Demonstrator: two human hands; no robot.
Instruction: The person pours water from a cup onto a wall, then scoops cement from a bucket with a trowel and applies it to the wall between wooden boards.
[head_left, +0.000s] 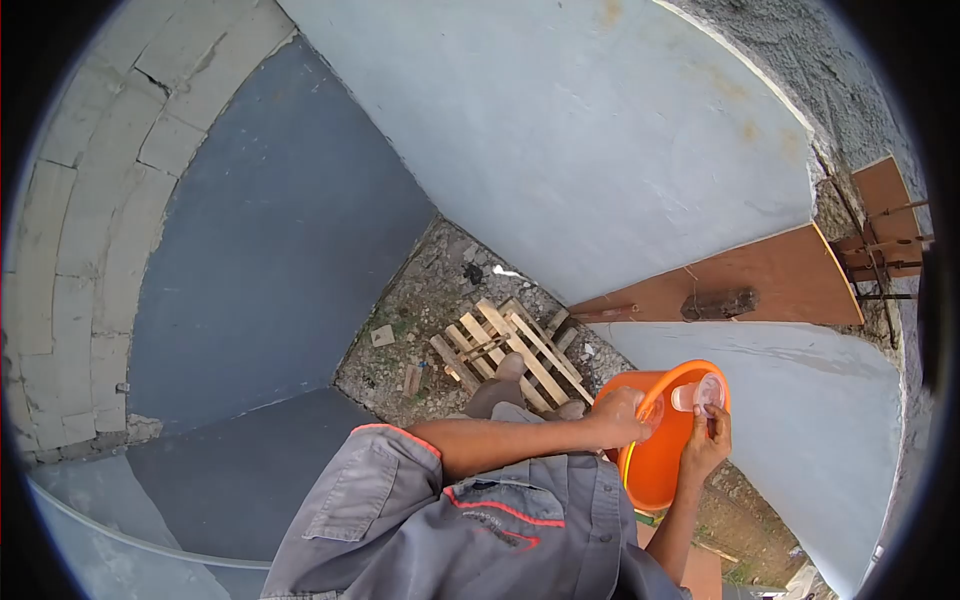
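An orange plastic bucket (652,485) is tilted in front of my body, its opening facing me. At its near-left rim my left hand (618,418) is closed on the bucket. Something clear shows beside those fingertips, too blurred to name. My right hand (708,442) pinches a small clear plastic cup (709,391) by its edge, over the bucket's far-right rim. Another pale, see-through piece (684,397) lies against the cup, perhaps part of it. The bucket's bottom is partly hidden.
Below me a wooden pallet (535,355) lies on rubble ground (400,350), with my feet at it. Grey-blue panels (280,230) and pale panels (600,130) enclose the corner. Brown boards (770,280) and protruding steel bars (895,240) are at the right. A block wall (75,300) stands left.
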